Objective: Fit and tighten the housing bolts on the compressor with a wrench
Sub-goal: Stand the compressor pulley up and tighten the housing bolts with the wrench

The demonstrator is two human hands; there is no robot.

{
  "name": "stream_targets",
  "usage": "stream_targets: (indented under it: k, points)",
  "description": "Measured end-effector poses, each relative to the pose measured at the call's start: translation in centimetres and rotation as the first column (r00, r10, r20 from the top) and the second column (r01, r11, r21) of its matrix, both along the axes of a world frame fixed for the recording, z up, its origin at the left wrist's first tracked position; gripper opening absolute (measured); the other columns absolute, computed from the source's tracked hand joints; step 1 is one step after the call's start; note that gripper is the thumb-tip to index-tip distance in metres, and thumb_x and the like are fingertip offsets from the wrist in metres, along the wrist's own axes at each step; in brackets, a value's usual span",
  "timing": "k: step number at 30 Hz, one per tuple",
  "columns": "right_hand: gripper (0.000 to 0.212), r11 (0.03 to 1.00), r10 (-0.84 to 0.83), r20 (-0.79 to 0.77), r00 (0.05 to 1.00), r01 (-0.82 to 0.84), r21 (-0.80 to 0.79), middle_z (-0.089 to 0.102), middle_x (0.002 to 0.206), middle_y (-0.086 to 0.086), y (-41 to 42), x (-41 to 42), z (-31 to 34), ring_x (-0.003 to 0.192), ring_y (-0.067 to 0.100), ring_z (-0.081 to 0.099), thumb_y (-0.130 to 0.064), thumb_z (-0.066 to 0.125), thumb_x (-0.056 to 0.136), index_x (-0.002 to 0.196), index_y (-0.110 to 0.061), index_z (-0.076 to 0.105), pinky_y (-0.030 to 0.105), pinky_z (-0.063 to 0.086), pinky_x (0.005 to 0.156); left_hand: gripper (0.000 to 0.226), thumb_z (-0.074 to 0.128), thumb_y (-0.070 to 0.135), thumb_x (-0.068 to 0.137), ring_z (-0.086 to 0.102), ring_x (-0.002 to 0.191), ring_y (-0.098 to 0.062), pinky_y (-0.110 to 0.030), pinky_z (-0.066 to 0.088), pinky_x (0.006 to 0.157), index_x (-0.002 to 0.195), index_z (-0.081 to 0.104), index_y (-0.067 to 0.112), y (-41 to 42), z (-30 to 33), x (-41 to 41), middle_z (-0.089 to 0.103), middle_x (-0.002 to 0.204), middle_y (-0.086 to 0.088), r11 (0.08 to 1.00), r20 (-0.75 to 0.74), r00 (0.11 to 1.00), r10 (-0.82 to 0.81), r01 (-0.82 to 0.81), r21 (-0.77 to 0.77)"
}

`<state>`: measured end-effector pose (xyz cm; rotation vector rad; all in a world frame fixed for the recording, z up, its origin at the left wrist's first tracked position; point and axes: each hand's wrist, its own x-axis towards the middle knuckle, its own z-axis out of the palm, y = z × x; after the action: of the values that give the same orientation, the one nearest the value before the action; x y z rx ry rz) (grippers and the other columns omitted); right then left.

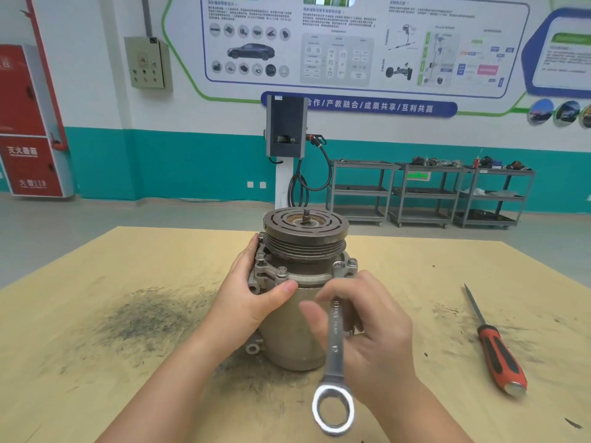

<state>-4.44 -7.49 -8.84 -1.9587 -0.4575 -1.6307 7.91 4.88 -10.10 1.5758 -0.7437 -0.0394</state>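
Standing upright on the tan, grease-smudged fibreboard tabletop (96, 282), the grey cast-metal compressor (297, 314) had its dark grooved pulley (305, 231) uppermost, so that the housing flange and its bolts could be reached from above. The body was steadied by the left hand (252, 295), whose fingers were wrapped round the far left of the flange while the thumb was pressed against the front wall; this hold was judged to be meant to stop the casing turning under wrench load. A silver steel combination wrench (334, 343) was pinched at its shank by the thumb and curled fingers of the right hand (374, 334). Its far end was set at the bolt head (338, 266) on the front right of the flange, just beyond the fingertips, and its ring end hung free toward the camera. Whether that end was fully seated on the bolt could not be told. An orange-and-black-handled file (492, 340) lay well apart to the right.
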Motion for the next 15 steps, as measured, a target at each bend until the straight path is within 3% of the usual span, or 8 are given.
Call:
stream_targets:
  k: [3,5,7,10,12,15]
  points:
    - [0.026,0.999,-0.006,0.022,1.000,0.005,0.045,0.052,0.070,-0.004,-0.8,-0.2,0.2,0.061,0.007,0.046,-0.041,0.051,0.100,0.085,-0.020,0.058,0.019,0.036,0.055,0.109,0.078,0.064,0.056,0.048,0.134,-0.002,-0.040,0.040,0.115,0.151,0.029,0.043,0.0,0.0,0.1,0.046,0.149,0.020,1.000,0.000,1.000,0.006,-0.006,0.000]
    - [0.033,0.966,0.048,0.050,0.998,-0.059,0.251,0.051,0.069,-0.013,-1.1,-0.6,0.8,0.058,0.004,0.047,-0.043,0.042,0.102,0.081,-0.023,0.056,0.016,0.036,0.056,0.110,0.076,0.066,0.056,0.046,0.134,0.000,-0.040,0.040,0.115,0.152,0.028,0.043,0.0,0.0,0.1,0.045,0.149,0.021,1.000,0.004,1.000,0.013,-0.013,0.013]
    - [0.036,0.840,0.139,0.084,0.987,-0.163,0.518,0.046,0.058,-0.010,-1.2,-0.9,1.5,0.050,0.010,0.042,-0.045,0.041,0.099,0.073,-0.025,0.054,0.017,0.035,0.050,0.113,0.073,0.067,0.055,0.045,0.135,0.000,-0.037,0.039,0.115,0.154,0.025,0.042,0.0,0.1,0.0,0.043,0.150,0.022,0.999,0.009,1.000,0.022,-0.022,0.034]
    - [0.041,0.549,0.314,0.116,0.942,-0.280,0.788,0.042,0.051,-0.007,-1.5,-1.0,2.3,0.045,0.014,0.039,-0.048,0.045,0.097,0.064,-0.027,0.058,0.020,0.035,0.046,0.115,0.071,0.068,0.053,0.045,0.134,0.001,-0.031,0.039,0.113,0.155,0.024,0.042,0.1,0.3,-0.1,0.043,0.150,0.021,0.999,0.013,1.000,0.028,-0.029,0.040]
    - [0.043,0.382,0.398,0.152,0.905,-0.314,0.869,0.040,0.050,-0.005,-1.9,-0.8,2.5,0.043,0.012,0.037,-0.049,0.048,0.095,0.062,-0.025,0.059,0.020,0.034,0.043,0.116,0.071,0.068,0.053,0.045,0.135,-0.001,-0.034,0.039,0.114,0.155,0.024,0.040,0.1,0.3,-0.1,0.043,0.150,0.020,0.999,0.016,0.999,0.028,-0.028,0.042]
    - [0.040,0.256,0.474,0.159,0.866,-0.308,0.916,0.038,0.051,-0.003,-2.5,-0.5,2.7,0.042,0.011,0.036,-0.038,0.042,0.101,0.070,-0.015,0.053,0.020,0.032,0.040,0.113,0.071,0.067,0.053,0.045,0.135,-0.001,-0.034,0.039,0.114,0.153,0.026,0.042,0.0,0.4,-0.1,0.044,0.150,0.019,0.999,0.017,0.999,0.029,-0.030,0.036]
